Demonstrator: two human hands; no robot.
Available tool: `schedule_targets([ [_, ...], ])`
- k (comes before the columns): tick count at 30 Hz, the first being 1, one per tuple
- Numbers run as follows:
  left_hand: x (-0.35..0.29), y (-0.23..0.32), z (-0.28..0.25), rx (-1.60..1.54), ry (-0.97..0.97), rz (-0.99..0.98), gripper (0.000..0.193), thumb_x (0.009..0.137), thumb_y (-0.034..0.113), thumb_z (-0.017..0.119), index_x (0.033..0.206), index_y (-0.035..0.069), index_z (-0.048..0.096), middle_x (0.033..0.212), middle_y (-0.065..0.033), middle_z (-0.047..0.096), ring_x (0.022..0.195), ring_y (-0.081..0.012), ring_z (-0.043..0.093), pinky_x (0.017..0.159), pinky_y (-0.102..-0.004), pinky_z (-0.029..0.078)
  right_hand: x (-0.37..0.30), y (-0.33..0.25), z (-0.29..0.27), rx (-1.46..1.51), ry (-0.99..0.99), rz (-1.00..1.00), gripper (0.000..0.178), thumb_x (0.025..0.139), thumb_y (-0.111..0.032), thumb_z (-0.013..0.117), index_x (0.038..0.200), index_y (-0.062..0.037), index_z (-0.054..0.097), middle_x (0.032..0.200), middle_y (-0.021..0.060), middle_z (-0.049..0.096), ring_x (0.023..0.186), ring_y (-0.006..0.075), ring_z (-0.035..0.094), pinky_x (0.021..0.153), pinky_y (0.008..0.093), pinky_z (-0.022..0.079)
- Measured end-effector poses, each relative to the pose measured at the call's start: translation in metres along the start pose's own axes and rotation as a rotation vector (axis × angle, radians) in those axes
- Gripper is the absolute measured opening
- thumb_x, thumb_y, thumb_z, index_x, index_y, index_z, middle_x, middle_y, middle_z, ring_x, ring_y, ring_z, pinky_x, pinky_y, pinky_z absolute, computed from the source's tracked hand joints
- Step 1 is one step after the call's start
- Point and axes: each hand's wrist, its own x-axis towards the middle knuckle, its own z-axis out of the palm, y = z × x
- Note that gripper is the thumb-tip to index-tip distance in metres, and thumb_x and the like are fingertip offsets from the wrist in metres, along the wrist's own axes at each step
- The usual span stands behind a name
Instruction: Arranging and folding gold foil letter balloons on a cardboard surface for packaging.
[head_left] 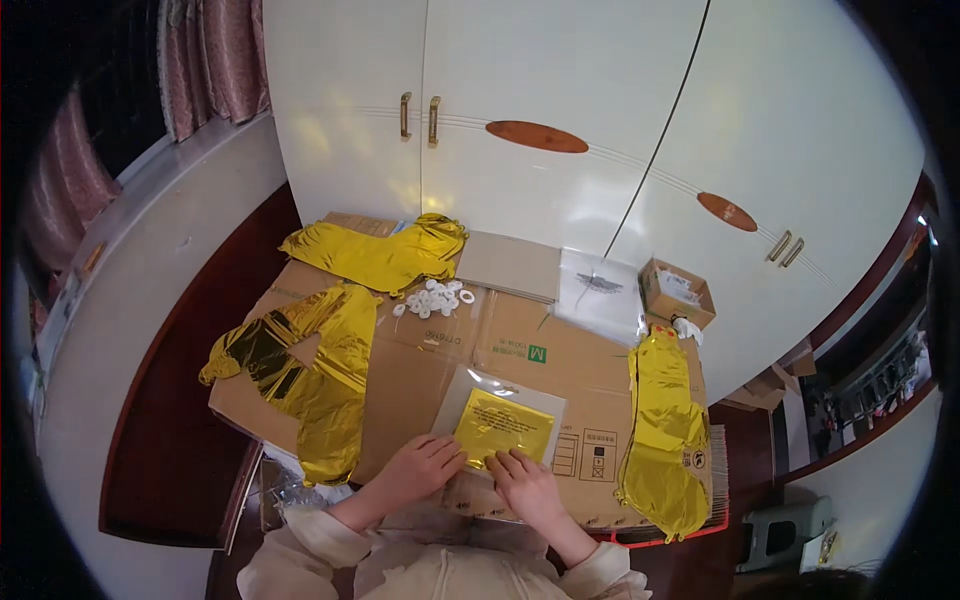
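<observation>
A clear plastic bag with a folded gold foil piece inside lies flat on the cardboard box top in front of me. My left hand rests on the bag's near left edge, fingers on the plastic. My right hand presses on the bag's near right edge, fingertips at the foil. Neither hand lifts the bag off the cardboard.
Flat gold foil balloons lie at the left, at the back and at the right. A heap of small white rings, a grey board, a white bag and a small open carton sit behind. White cabinet doors stand beyond.
</observation>
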Motion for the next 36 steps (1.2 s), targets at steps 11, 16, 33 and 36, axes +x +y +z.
schedule_targets([
  [11, 0.002, -0.017, 0.018, 0.035, -0.031, 0.133, 0.028, 0.08, 0.017, 0.06, 0.105, 0.005, 0.065, 0.108, -0.0069, 0.066, 0.1, -0.019, 0.065, 0.082, -0.0315, 0.051, -0.005, 0.006, 0.007, -0.071, -0.037, -0.059, 0.037, 0.082, -0.016, 0.059, 0.117, -0.005, 0.064, 0.115, 0.0074, 0.067, 0.106, 0.0236, 0.064, 0.074, 0.0331, 0.058],
  [16, 0.012, -0.013, 0.008, -0.022, -0.024, 0.093, 0.032, 0.08, 0.019, 0.061, 0.109, 0.006, 0.064, 0.11, -0.0059, 0.065, 0.1, -0.0183, 0.064, 0.083, -0.0328, 0.051, -0.002, 0.005, 0.002, -0.098, -0.007, -0.059, 0.031, 0.084, -0.015, 0.061, 0.114, -0.006, 0.065, 0.109, 0.0066, 0.069, 0.1, 0.0217, 0.067, 0.074, 0.0314, 0.057],
  [33, 0.04, -0.022, 0.032, 0.126, 0.237, 0.186, 0.017, 0.078, 0.019, 0.062, 0.091, 0.008, 0.064, 0.086, -0.001, 0.063, 0.08, -0.0154, 0.064, 0.067, -0.0293, 0.05, 0.016, 0.014, 0.002, -0.16, 0.16, 0.091, 0.031, 0.083, -0.017, 0.064, 0.112, -0.0057, 0.064, 0.107, 0.0081, 0.069, 0.093, 0.0241, 0.068, 0.075, 0.0355, 0.056],
  [36, 0.05, -0.033, 0.023, 0.02, 0.272, 0.143, 0.019, 0.079, 0.024, 0.064, 0.09, 0.008, 0.064, 0.085, -0.0023, 0.062, 0.077, -0.017, 0.064, 0.066, -0.0301, 0.051, 0.014, 0.025, 0.004, -0.1, 0.096, 0.124, 0.03, 0.084, -0.014, 0.06, 0.112, -0.0056, 0.063, 0.11, 0.0091, 0.069, 0.095, 0.0262, 0.068, 0.074, 0.0368, 0.056],
])
